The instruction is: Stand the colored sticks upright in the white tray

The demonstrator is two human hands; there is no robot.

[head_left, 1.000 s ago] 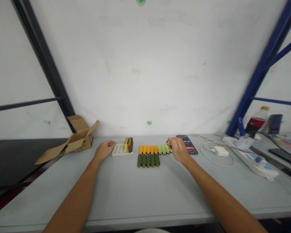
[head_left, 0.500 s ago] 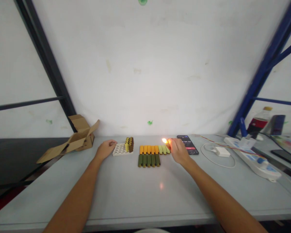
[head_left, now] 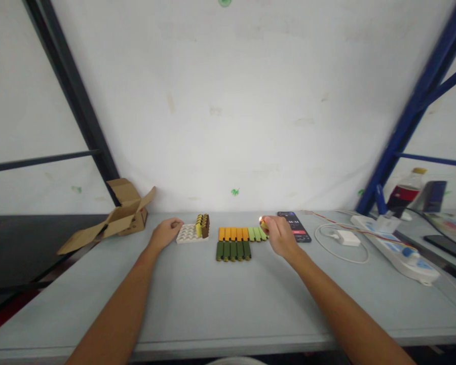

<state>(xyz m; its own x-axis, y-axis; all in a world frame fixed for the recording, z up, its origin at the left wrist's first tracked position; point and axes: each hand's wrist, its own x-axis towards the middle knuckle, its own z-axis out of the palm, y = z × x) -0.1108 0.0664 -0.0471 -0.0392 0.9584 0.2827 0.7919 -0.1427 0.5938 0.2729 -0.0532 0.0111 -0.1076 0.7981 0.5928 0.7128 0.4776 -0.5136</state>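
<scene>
My right hand is closed around a lighter, most of it hidden by the fingers, with a small bright glow at its top. It is just right of the light-green lighters, which lie beside a row of orange lighters. Dark-green lighters lie in a row in front of these. My left hand, fingers curled, holds the left edge of a white tray with round holes. Yellow and brown lighters stand upright at the tray's right end.
A phone showing a timer lies behind my right hand. Farther right are a white charger with its cable, a power strip and a cola bottle. An open cardboard box stands at the left.
The large bright flame at the lighter in my right hand has shrunk to a small glow, and its reflection on the table is gone. Both hands stay nearly in place.
</scene>
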